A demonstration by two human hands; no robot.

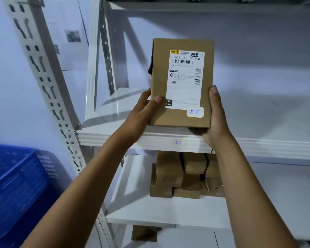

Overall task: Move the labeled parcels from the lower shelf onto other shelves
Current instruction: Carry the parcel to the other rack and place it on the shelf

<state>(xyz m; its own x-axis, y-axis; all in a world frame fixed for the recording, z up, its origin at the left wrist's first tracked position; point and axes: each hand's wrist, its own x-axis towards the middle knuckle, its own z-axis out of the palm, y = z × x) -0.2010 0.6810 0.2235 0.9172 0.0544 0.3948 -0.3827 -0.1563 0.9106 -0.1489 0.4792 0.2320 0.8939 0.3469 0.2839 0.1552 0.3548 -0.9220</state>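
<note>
Cardboard parcel upright, gripped between left hand and right hand, arms outstretched.

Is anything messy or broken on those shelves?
A little. The brown boxes on the lower shelf sit in an uneven heap, some sticking out. The held parcel has something dark poking from its left edge; I cannot tell what.
</note>
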